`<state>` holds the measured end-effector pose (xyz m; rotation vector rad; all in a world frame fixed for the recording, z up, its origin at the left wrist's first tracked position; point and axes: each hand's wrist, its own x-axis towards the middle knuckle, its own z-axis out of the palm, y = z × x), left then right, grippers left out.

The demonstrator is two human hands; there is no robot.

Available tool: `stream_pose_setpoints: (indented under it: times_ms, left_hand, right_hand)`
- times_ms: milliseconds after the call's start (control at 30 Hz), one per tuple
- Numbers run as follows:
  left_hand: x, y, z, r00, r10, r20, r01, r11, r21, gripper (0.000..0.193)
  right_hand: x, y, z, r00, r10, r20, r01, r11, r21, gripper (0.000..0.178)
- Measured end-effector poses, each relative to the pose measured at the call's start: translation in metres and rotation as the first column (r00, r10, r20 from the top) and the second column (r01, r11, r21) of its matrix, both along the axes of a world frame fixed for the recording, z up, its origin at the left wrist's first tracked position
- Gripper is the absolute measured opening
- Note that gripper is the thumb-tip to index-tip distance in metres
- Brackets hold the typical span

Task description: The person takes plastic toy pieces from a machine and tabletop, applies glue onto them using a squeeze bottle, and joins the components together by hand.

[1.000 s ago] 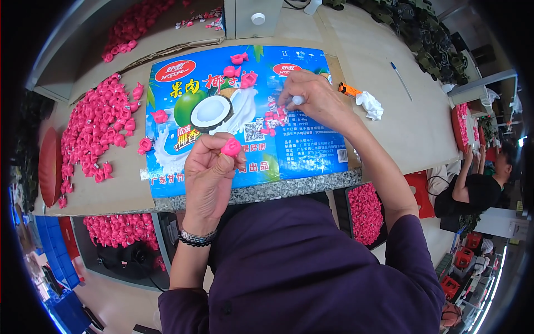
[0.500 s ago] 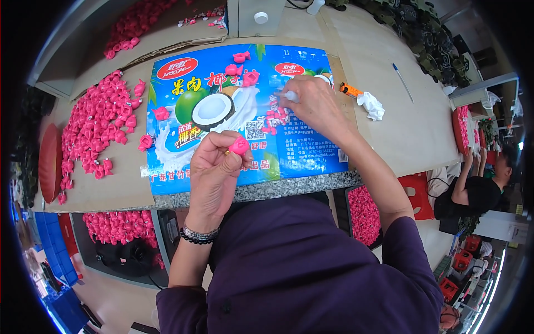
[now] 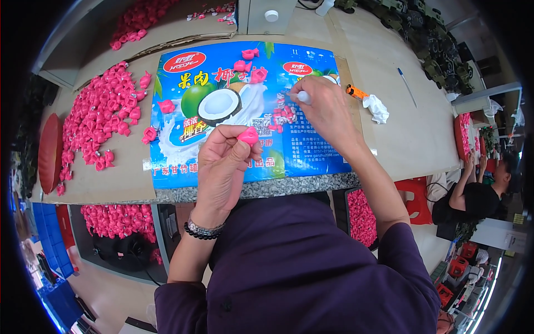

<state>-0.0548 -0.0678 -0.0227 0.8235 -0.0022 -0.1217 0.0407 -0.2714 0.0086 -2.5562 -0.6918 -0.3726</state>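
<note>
Between the thumb and fingers of my left hand [image 3: 219,164] is a small pink plastic piece [image 3: 248,136], held above the near part of a blue printed cardboard sheet [image 3: 178,142]. My right hand [image 3: 325,111] is closed around a small whitish bottle with a narrow tip [image 3: 303,97]; its fingers cover most of the bottle. Just below that tip lies a little heap of tiny pink and white parts [image 3: 285,115]. More loose pink pieces rest on the sheet, among them one piece [image 3: 166,106] at its left and one [image 3: 258,75] near its far edge.
A big pile of pink pieces [image 3: 100,117] spreads over the table's left side, beside a red tray [image 3: 50,153]. To the right are an orange object [image 3: 355,92], a crumpled tissue [image 3: 376,109] and a pen [image 3: 408,87]. Another person [image 3: 481,192] sits far right.
The view has shifted slightly, so the sheet appears a little farther right. My left hand has moved slightly away from me with the pink piece. My right hand keeps its place over the parts.
</note>
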Motion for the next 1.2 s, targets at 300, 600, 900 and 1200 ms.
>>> stream_pose_setpoints:
  times_ms: [300, 600, 900, 1200]
  left_hand:
    - [0.003, -0.008, 0.000, 0.999, 0.041, 0.031, -0.042, 0.997, 0.064, 0.026]
    - [0.003, -0.008, 0.001, 0.998, 0.044, 0.050, -0.051, 0.988, 0.147, 0.024]
    - [0.008, -0.007, 0.003, 0.996, -0.016, 0.089, -0.001, 0.982, 0.190, 0.021]
    - [0.005, -0.011, -0.003, 0.994, 0.051, 0.097, -0.068, 0.982, 0.177, 0.018]
  right_hand:
    - [-0.037, 0.026, 0.022, 0.947, 0.316, 0.053, -0.311, 0.867, 0.390, 0.014]
    - [-0.043, 0.030, 0.013, 0.942, 0.321, 0.094, -0.332, 0.868, 0.369, 0.015]
    - [-0.044, 0.027, 0.003, 0.655, 0.543, -0.525, 0.244, 0.505, 0.828, 0.016]
    - [-0.050, 0.032, -0.005, 0.654, 0.556, -0.513, 0.333, 0.397, 0.855, 0.022]
